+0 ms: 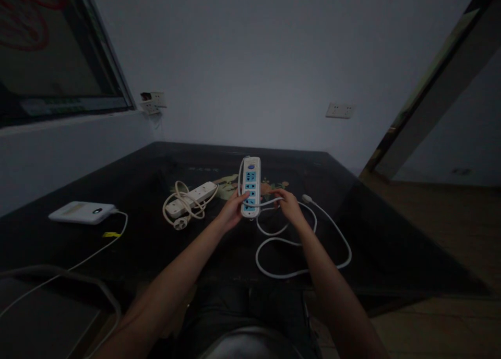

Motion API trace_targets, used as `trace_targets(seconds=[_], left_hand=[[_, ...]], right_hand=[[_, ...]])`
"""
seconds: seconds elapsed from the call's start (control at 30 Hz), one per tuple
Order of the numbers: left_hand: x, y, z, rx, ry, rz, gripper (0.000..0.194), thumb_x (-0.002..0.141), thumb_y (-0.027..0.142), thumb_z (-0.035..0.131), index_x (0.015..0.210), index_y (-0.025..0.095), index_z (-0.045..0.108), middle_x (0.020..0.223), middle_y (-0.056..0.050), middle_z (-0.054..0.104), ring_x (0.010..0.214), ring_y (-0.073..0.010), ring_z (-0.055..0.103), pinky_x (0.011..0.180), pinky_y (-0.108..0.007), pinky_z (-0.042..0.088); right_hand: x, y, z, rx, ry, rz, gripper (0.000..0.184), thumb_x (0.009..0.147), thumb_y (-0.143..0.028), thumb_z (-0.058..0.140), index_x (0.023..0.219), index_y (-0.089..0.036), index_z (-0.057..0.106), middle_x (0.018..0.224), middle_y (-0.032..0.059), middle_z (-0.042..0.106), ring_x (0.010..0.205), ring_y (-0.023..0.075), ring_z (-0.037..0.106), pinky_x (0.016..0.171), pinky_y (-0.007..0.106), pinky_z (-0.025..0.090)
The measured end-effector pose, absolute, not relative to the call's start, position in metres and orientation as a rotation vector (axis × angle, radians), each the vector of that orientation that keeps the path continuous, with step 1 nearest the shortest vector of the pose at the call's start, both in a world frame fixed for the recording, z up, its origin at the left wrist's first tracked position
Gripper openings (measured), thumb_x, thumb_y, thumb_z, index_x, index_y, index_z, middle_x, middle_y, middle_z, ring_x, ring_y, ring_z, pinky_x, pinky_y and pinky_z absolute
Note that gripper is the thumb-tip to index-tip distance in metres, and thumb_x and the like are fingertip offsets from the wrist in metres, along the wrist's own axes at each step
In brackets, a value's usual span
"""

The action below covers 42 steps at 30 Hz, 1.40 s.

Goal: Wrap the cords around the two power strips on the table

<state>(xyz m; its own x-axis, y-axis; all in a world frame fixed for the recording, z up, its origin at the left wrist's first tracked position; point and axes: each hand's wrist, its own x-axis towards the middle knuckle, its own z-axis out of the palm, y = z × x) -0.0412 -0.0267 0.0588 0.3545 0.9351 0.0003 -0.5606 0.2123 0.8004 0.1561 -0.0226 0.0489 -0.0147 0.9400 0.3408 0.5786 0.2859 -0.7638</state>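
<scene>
A white power strip [251, 177] with blue socket panels is held upright over the dark table, gripped at its lower left side by my left hand [231, 208]. Its white cord [266, 204] runs down the strip's left edge and crosses the front near the bottom. To the right of the strip, my right hand [287, 203] pinches that cord between thumb and fingers. The rest of the cord lies in loose loops on the table beneath and beside my right forearm, and its plug [307, 198] rests to the right of my right hand.
Left of my hands lies a second white power strip [201, 192] with its cord coiled round it. Farther left is a white power bank [81, 213] with a thin cable trailing off the table [164, 257]. Wall sockets [340, 110] are on the wall behind.
</scene>
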Motion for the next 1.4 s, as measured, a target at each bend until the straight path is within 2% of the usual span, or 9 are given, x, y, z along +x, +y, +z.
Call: trace_targets(seconds=[0.07,0.17,0.3,0.4,0.57,0.7,0.87,1.07,1.4], left_hand=[[-0.040,-0.028,0.057,0.840,0.549,1.112,0.047,0.081,0.018,0.061,0.125,0.019,0.046,0.114,-0.011,0.065,0.089,-0.0242,0.069,0.079,-0.042,0.056],[-0.040,-0.028,0.055,0.874,0.562,1.144,0.054,0.080,0.024,0.064,0.129,0.025,0.041,0.117,-0.010,0.063,0.086,-0.0248,0.069,0.075,-0.044,0.057],[-0.041,-0.024,0.053,0.989,0.661,1.302,0.065,0.077,0.025,0.066,0.135,0.027,0.036,0.124,-0.009,0.059,0.085,-0.0221,0.069,0.075,-0.039,0.057],[-0.042,-0.020,0.052,1.078,0.733,1.370,0.079,0.075,0.026,0.069,0.141,0.031,0.027,0.132,-0.010,0.053,0.086,-0.0211,0.068,0.075,-0.036,0.057],[-0.045,-0.018,0.049,1.122,0.726,1.358,0.099,0.073,0.027,0.071,0.146,0.041,0.005,0.141,-0.009,0.044,0.087,-0.0205,0.067,0.074,-0.037,0.057],[-0.045,-0.018,0.048,1.140,0.679,1.343,0.096,0.074,0.025,0.070,0.147,0.038,0.009,0.139,-0.009,0.047,0.088,-0.0204,0.066,0.074,-0.035,0.057],[-0.044,-0.018,0.050,1.011,0.662,1.324,0.084,0.080,0.028,0.062,0.147,0.037,0.013,0.135,-0.008,0.051,0.079,-0.0185,0.068,0.069,-0.034,0.057],[-0.044,-0.019,0.055,0.917,0.584,1.285,0.073,0.086,0.032,0.054,0.147,0.037,0.014,0.138,-0.007,0.049,0.084,-0.0202,0.069,0.074,-0.038,0.057],[-0.043,-0.023,0.057,0.849,0.511,1.243,0.074,0.085,0.022,0.055,0.146,0.035,0.016,0.136,-0.010,0.051,0.093,-0.0235,0.068,0.079,-0.041,0.056]], right_hand=[[0.158,-0.022,0.049,-1.397,-1.722,0.532,0.034,0.082,-0.019,0.039,0.100,-0.009,0.066,0.065,0.0036,0.063,0.061,0.0160,0.058,0.063,0.026,0.045],[0.158,-0.026,0.051,-1.420,-1.820,0.473,0.028,0.080,-0.016,0.047,0.100,-0.013,0.066,0.082,0.0058,0.069,0.074,0.0170,0.062,0.070,0.026,0.046],[0.142,-0.042,0.058,-1.508,-2.068,0.149,0.026,0.082,-0.014,0.053,0.104,-0.020,0.065,0.105,0.0056,0.067,0.096,0.0180,0.060,0.081,0.027,0.043],[0.126,-0.053,0.062,-1.419,-2.270,-0.061,0.020,0.084,-0.022,0.058,0.103,-0.020,0.065,0.104,0.0069,0.066,0.100,0.0194,0.057,0.083,0.030,0.039],[0.117,-0.059,0.064,-1.312,-2.386,-0.047,0.026,0.085,-0.038,0.061,0.104,-0.020,0.065,0.094,0.0057,0.068,0.094,0.0186,0.058,0.080,0.030,0.036],[0.118,-0.058,0.064,-1.310,-2.349,-0.037,0.026,0.092,-0.038,0.049,0.094,-0.019,0.067,0.089,0.0041,0.069,0.087,0.0164,0.059,0.076,0.028,0.035],[0.116,-0.059,0.064,-1.381,-2.309,-0.047,0.031,0.094,-0.040,0.046,0.087,-0.018,0.067,0.086,0.0042,0.068,0.083,0.0159,0.059,0.073,0.026,0.035],[0.118,-0.058,0.062,-1.389,-2.207,0.032,0.026,0.093,-0.037,0.048,0.091,-0.020,0.067,0.090,0.0032,0.069,0.085,0.0154,0.060,0.075,0.024,0.037],[0.122,-0.055,0.062,-1.378,-2.120,0.120,0.022,0.090,-0.036,0.053,0.087,-0.020,0.068,0.087,0.0025,0.069,0.079,0.0154,0.061,0.070,0.023,0.037]])
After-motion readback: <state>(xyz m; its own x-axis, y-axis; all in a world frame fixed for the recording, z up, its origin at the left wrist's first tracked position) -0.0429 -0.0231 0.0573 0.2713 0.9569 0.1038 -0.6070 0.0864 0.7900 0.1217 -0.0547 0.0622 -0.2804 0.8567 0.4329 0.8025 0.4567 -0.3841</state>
